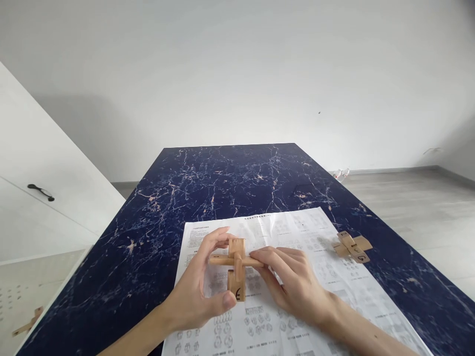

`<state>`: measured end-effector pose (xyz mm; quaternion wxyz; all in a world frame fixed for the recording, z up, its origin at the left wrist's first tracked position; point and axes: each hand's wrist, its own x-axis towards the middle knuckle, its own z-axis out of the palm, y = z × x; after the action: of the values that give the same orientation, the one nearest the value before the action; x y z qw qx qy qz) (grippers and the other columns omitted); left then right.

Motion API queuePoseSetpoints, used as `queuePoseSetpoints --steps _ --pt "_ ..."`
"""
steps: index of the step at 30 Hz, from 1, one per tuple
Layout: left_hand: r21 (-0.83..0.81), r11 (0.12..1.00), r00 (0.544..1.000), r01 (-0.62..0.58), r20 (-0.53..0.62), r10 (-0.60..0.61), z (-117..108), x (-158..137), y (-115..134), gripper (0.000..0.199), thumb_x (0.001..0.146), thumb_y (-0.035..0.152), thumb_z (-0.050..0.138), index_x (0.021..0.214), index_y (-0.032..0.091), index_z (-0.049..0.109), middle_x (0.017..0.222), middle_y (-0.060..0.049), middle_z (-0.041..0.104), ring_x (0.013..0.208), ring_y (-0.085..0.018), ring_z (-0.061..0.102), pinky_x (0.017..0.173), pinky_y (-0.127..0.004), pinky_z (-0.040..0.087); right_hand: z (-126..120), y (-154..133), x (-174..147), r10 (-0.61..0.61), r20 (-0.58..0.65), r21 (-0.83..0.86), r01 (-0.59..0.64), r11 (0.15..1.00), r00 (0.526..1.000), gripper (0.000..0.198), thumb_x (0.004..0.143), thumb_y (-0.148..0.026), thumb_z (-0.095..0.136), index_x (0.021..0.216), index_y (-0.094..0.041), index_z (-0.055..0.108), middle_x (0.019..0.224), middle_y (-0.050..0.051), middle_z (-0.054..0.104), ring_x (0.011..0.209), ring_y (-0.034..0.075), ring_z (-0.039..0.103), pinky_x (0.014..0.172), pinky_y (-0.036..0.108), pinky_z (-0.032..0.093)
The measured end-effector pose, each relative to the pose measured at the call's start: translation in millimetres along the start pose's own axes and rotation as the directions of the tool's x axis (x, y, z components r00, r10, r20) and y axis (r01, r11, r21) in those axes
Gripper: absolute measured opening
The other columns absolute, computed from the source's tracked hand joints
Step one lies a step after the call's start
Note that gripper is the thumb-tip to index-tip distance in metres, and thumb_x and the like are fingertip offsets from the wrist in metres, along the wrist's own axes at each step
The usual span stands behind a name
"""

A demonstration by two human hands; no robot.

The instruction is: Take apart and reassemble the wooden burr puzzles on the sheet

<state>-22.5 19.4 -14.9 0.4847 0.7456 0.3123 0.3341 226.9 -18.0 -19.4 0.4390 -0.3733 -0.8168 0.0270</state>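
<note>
Above the printed sheet [260, 321], several interlocked wooden puzzle pieces [237, 267] form a cross shape with dark marks on them. My left hand [200, 282] grips the upright pieces from the left, thumb at the lower end and fingers behind the upper end. With thumb and fingertips, my right hand [293, 282] pinches the right end of the horizontal wooden stick [253, 262]. Some of the left fingers are hidden behind the wood. Right of the hands, another wooden cross-shaped puzzle [352, 246] with marks on it lies at the sheet's edge.
The sheet lies on a dark blue marble-patterned table [230, 183]. A white cabinet with a black handle [40, 192] stands at the left, with another wooden piece [28, 322] low beside it. A white wall rises behind the table; grey floor shows at right.
</note>
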Motion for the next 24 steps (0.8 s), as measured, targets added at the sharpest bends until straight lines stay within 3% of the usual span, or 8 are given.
queuePoseSetpoints --steps 9,14,21,24 --pt "-0.021 0.995 0.995 0.096 -0.01 -0.097 2.0 2.2 3.8 0.102 0.082 0.08 0.077 0.163 0.036 0.033 0.138 -0.012 0.068 0.132 -0.04 0.065 0.117 -0.062 0.049 -0.1 0.2 0.0 -0.103 0.007 -0.08 0.103 0.991 0.995 0.029 0.103 0.001 0.046 0.121 -0.016 0.062 0.093 0.005 0.079 0.058 0.015 0.06 0.051 0.03 0.042" --pt "0.014 0.991 0.99 0.133 -0.041 -0.133 2.5 1.7 4.0 0.094 0.085 0.069 0.078 0.162 0.036 0.035 0.135 -0.011 0.071 0.131 -0.04 0.067 0.115 -0.063 0.051 -0.6 0.9 -2.0 -0.078 0.059 -0.107 0.084 0.991 0.995 0.03 0.104 -0.001 0.046 0.124 -0.019 0.06 0.096 0.006 0.081 0.058 0.016 0.061 0.052 0.031 0.045" --pt "0.03 0.989 0.986 0.142 -0.094 -0.138 0.1 -0.2 2.2 0.084 0.087 0.057 0.075 0.16 0.037 0.039 0.138 -0.011 0.07 0.129 -0.038 0.069 0.115 -0.063 0.051 -1.1 4.9 -0.5 -0.079 0.03 -0.12 0.082 0.989 0.996 0.03 0.105 0.001 0.047 0.123 -0.018 0.06 0.098 0.007 0.082 0.061 0.016 0.065 0.053 0.031 0.047" --pt "0.074 0.986 0.981 0.146 -0.137 -0.135 -5.4 1.6 1.7 0.085 0.086 0.058 0.077 0.16 0.037 0.041 0.144 -0.012 0.067 0.137 -0.04 0.064 0.119 -0.066 0.047 -3.2 7.7 1.0 -0.078 0.014 -0.122 0.079 0.989 0.997 0.025 0.108 -0.002 0.05 0.124 -0.017 0.06 0.099 0.008 0.082 0.065 0.016 0.069 0.054 0.029 0.049"
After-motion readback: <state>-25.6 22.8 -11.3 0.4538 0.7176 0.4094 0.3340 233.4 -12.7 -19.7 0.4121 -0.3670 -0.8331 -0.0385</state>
